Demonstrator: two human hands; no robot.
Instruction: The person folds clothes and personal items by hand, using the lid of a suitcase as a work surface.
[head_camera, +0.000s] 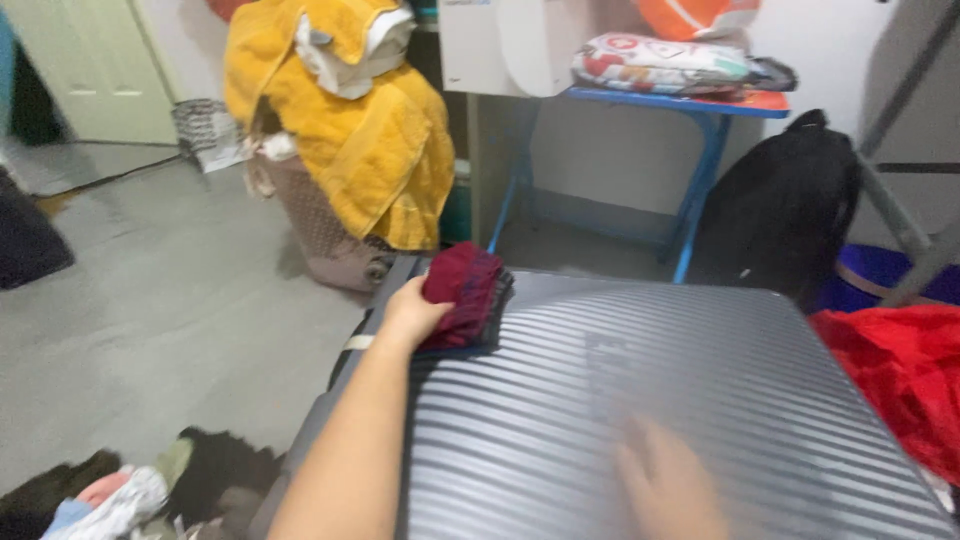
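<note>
— Resting on the far left corner of the grey ribbed suitcase, is that where the folded clothes are sitting?

— Yes. The folded stack of dark red and navy clothes is lying right at that corner, its long axis running from the near side toward the far edge of the lid. The left hand is reaching out along the suitcase's left edge and is pressing against the stack's left side, fingers curled round it, so the hand is clamped on the pile rather than lying loose.

— And the other one?

— The right hand is lying flat and spread on the lid near the near edge, holding nothing. It is blurred, so the fingers are hard to make out, but they are looking apart. The stack is lying well away from it, up and to the left, so the left hand is clearly the nearer one.

— What is lying around the suitcase?

— A red cloth is lying beside its right edge, a black backpack is standing beyond the far edge, a laundry basket draped with a yellow towel is standing off the far left corner, and a heap of mixed clothes is lying on the floor by the near left corner
</note>
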